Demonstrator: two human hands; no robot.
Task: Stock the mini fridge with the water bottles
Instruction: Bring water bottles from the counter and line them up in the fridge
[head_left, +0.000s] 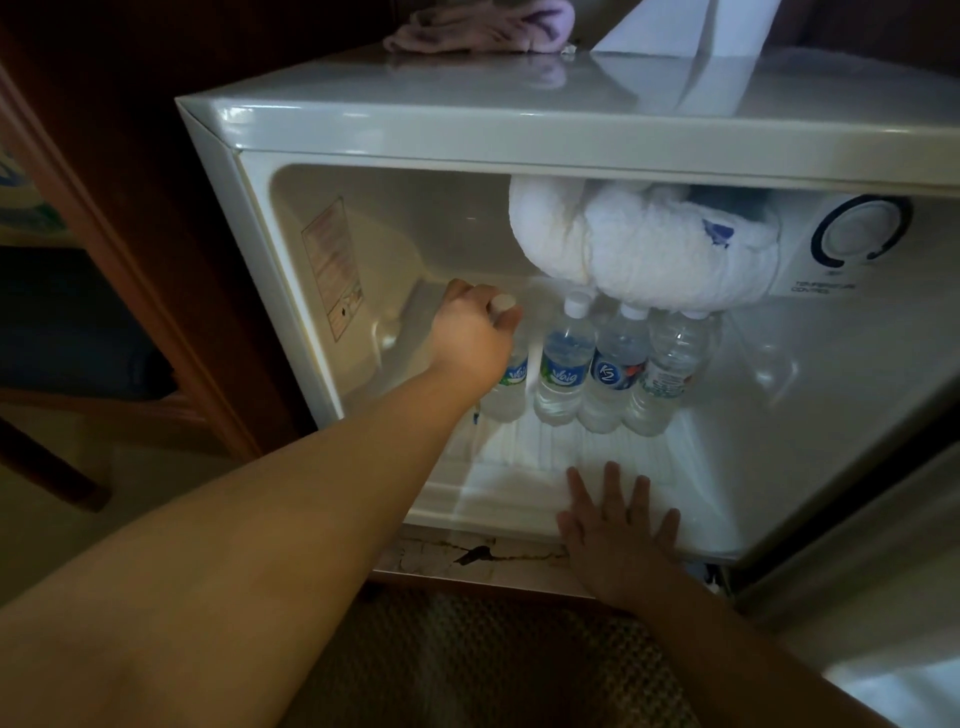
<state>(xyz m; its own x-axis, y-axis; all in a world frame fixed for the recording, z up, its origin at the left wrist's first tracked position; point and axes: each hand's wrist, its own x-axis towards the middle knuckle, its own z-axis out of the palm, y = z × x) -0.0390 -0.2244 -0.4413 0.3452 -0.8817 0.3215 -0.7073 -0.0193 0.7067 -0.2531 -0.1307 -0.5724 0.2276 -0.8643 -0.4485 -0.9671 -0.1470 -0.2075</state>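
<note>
1. Under your left hand (470, 338) stands the bottle you are placing (511, 374) — your fingers are curled round its neck just below the white cap, and its base looks to be on the mini fridge (322, 130) floor, though your wrist hides the contact.
2. Just right of that hand, three more bottles (615, 369) stand upright in a tight row, shoulder to shoulder.
3. Your right hand (618, 525) lies flat with fingers spread on the front lip of the fridge floor, holding nothing.
4. Above the row, beyond your left hand, a white frosted lump (639, 244) hangs low, nearly touching the caps. Lifting a bottle would likely knock it against that mass.
5. Releasing with a sideways drag may tip the held bottle into its neighbour — the row is close enough that one could topple the rest.
6. The floor is ribbed, so a base set across a ridge may rock.
7. Your left forearm crosses the opening; pulling back low risks clipping the bottle.
</note>
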